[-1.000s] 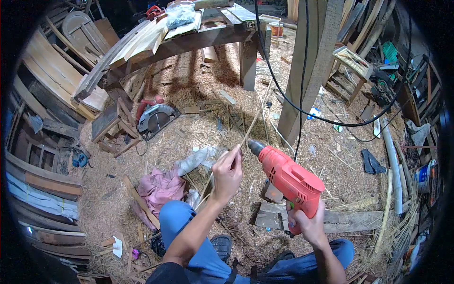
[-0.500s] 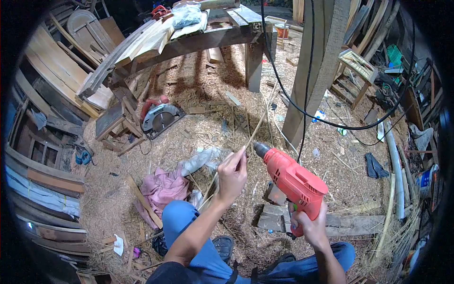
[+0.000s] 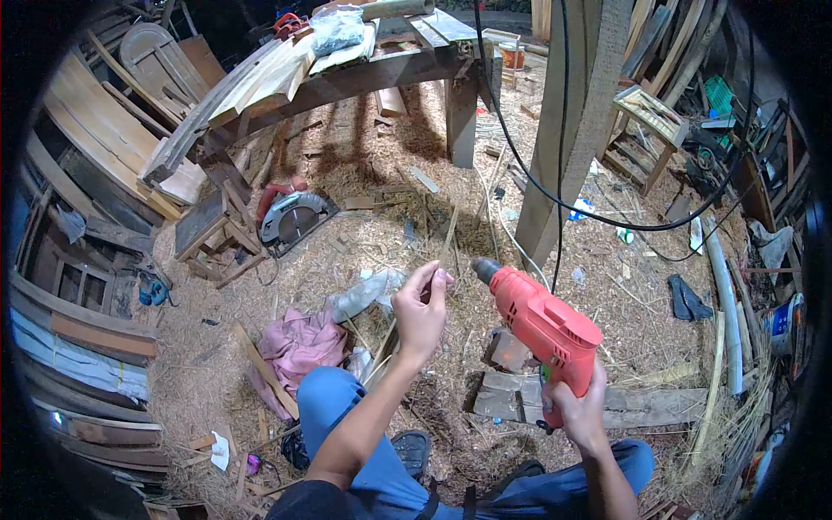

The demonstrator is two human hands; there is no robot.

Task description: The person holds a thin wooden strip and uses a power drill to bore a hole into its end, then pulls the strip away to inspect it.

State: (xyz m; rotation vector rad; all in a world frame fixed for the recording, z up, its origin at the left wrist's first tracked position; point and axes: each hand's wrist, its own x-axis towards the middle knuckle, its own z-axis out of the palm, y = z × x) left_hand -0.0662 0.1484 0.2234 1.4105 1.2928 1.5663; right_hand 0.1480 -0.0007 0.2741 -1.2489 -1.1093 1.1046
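Observation:
My right hand (image 3: 579, 406) is wrapped round the handle of a red power drill (image 3: 548, 319). The drill points up and to the left, its dark chuck close to my left hand, with a gap between them. My left hand (image 3: 421, 310) pinches a thin wooden stick (image 3: 450, 236) between thumb and fingertips. The stick rises away from me, narrow and pale, and its lower end is hidden by the hand. Whether a bit sits in the chuck is too small to tell.
A circular saw (image 3: 295, 218) lies on the shavings beside a small wooden stool (image 3: 221, 234). Ahead stands a workbench (image 3: 347, 84) with boards on it. A black cable (image 3: 607, 227) hangs by a wooden post (image 3: 576, 121). Pink cloth (image 3: 299, 347) and a plank (image 3: 607, 407) lie near my legs.
The stick has come away from the drill's chuck and now stands more upright. My left hand has turned slightly, and the drill has shifted a little to the right.

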